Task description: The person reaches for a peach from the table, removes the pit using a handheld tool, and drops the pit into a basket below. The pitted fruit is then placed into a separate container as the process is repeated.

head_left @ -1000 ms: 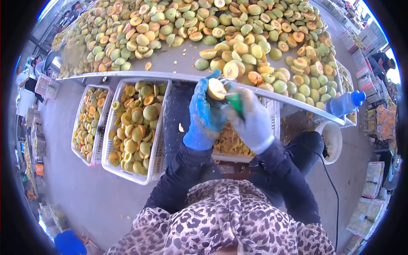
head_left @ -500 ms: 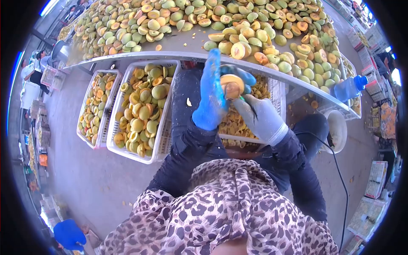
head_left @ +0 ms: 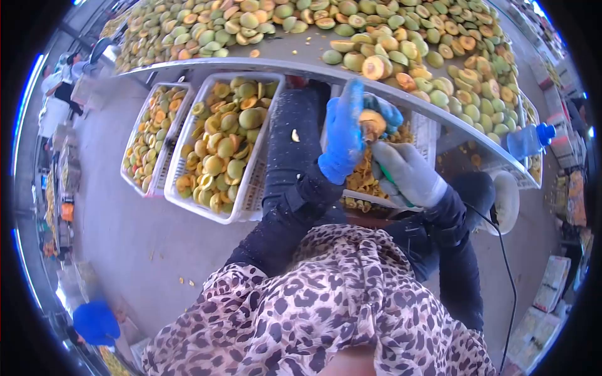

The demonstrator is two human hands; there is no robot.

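My left hand [head_left: 343,139], in a blue glove, is closed around a halved peach-like fruit [head_left: 371,125] with its brownish cut side showing. Close by on the right, my right hand [head_left: 414,177] wears a pale grey glove and grips a tool with a green handle [head_left: 384,173]. The tool's working end is hidden or blurred at the fruit. Below both hands stands a white crate [head_left: 426,139] holding small yellow-brown fruit pieces.
A metal-edged table [head_left: 276,64] piled with halved fruit [head_left: 414,50] lies ahead. Left of my leg are two white crates of fruit [head_left: 216,144]. A blue-capped bottle [head_left: 527,141] is at the table's right edge, above a white bucket [head_left: 506,203]. A black cable [head_left: 511,276] hangs at right.
The camera view has shifted, so the scene sits further right. My right hand has drawn slightly down from the fruit, and the green handle shows more. The left hand still holds the fruit.
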